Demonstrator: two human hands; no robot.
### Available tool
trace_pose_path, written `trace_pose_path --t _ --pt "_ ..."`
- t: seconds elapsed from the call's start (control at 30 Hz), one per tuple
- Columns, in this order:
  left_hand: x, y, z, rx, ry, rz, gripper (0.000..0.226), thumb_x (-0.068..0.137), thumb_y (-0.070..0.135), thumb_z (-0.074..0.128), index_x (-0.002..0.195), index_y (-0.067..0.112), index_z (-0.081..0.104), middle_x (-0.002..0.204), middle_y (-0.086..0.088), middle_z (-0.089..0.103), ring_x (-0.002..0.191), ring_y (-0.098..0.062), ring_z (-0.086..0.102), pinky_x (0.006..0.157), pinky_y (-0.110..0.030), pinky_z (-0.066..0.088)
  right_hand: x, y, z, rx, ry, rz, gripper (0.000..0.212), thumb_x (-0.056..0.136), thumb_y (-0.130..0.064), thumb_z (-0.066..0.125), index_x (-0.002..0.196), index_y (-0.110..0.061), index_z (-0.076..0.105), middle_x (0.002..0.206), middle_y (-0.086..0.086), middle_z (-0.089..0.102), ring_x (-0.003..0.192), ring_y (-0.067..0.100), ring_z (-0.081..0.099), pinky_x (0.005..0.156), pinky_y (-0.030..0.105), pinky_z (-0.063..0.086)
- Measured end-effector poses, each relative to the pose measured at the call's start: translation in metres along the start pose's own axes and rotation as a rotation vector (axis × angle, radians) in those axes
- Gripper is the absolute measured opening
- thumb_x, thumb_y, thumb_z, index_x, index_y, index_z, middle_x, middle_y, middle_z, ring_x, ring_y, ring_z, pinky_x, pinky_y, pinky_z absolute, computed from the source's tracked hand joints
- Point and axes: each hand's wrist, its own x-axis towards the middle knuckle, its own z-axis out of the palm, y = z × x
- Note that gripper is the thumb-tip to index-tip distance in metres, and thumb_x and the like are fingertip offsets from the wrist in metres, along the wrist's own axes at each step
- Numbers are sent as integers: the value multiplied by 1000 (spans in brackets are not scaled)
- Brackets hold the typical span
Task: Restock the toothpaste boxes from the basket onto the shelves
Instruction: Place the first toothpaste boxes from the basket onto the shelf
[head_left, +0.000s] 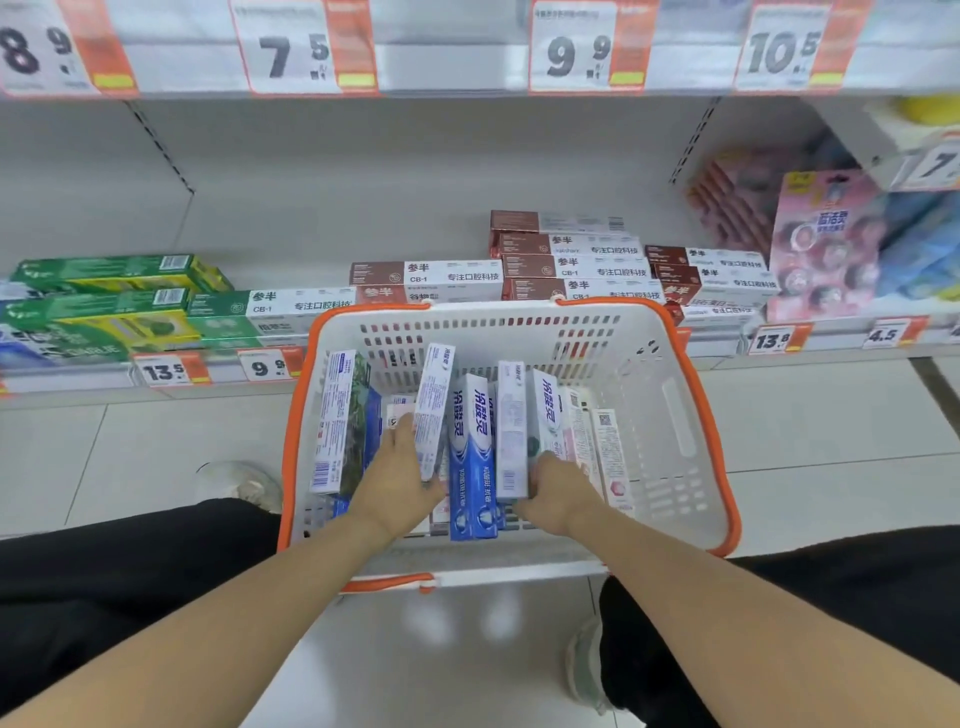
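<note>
Flanking the basket: knees, shelf boxes beyond; left grip and right grip each pinching toothpaste boxes.

Basket, centre frame: white perforated walls, orange rim and handles. Toothpaste boxes inside basket: blue-and-white, one white with green print at left, pale pink at right. Shelf stock, left of frame: green-and-yellow boxes. Shelf stock, centre: white boxes with maroon ends. Right edge: pink packs. Price tags: white, black numerals, orange panel. Floor: light grey tile. Trousers: black.
</note>
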Motion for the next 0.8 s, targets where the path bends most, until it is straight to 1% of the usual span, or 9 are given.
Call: trace_pose_path --t 0.1,0.17,0.27,0.4,0.5,0.6,0.67,0.73,0.8 --pt "5 4 -6 -155 -69 -174 48 80 24 80 115 13 48 106 0 64 86 -12 61 67 -24 48 0 -16 10 237 -11 64 93 72 -36 82 143 -9 29 121 5 62 109 25 63 92 39 56" --pt "7 -4 -10 -253 -165 -253 44 75 21 83 111 10 59 103 -5 70 83 -11 63 66 -25 50 -1 -24 14 293 26 91 105 76 -42 79 152 -8 15 134 9 57 116 28 60 96 38 53" --pt "3 -15 -17 -451 -252 -378 65 65 16 83 124 4 58 115 -11 70 100 -21 69 87 -37 57 -2 -25 15 215 100 69 74 87 -36 72 140 -6 29 116 8 62 97 26 63 81 36 55" --pt "-7 -10 -33 -681 -396 -445 31 89 1 67 120 3 61 114 -12 74 106 -21 70 88 -32 56 -6 -33 -17 137 -16 93 55 88 -29 72 128 -5 44 102 7 65 90 23 67 65 30 56" --pt "-11 3 -56 -726 -451 -379 38 85 -4 69 121 3 59 112 -13 74 107 -24 71 95 -36 55 -13 -49 -77 117 -180 81 33 86 -29 73 101 -2 63 88 13 75 81 27 76 70 34 63" --pt "-13 31 -82 -544 -292 -233 56 71 -6 79 120 9 57 107 -11 75 95 -22 74 89 -38 58 -35 -72 -152 69 -268 66 32 88 -27 65 104 0 64 87 18 77 78 27 77 79 43 63" --pt "-14 55 -99 -561 -208 -182 45 79 0 78 118 8 58 107 -13 74 91 -23 75 87 -42 60 -53 -84 -197 26 -295 23 30 89 -26 59 104 -1 68 88 18 77 84 30 76 84 46 61" --pt "-17 79 -116 -671 -225 -164 37 84 8 75 116 3 56 104 -16 75 93 -27 75 92 -47 58 -68 -87 -229 70 -274 -27 32 90 -23 54 105 0 70 89 21 76 85 36 75 85 48 60" --pt "-20 98 -134 -778 -281 -138 35 85 9 74 111 5 52 105 -18 75 98 -31 73 93 -50 56 -79 -81 -244 250 -288 -74 33 92 -21 50 111 -1 67 95 24 75 90 40 74 86 48 59"
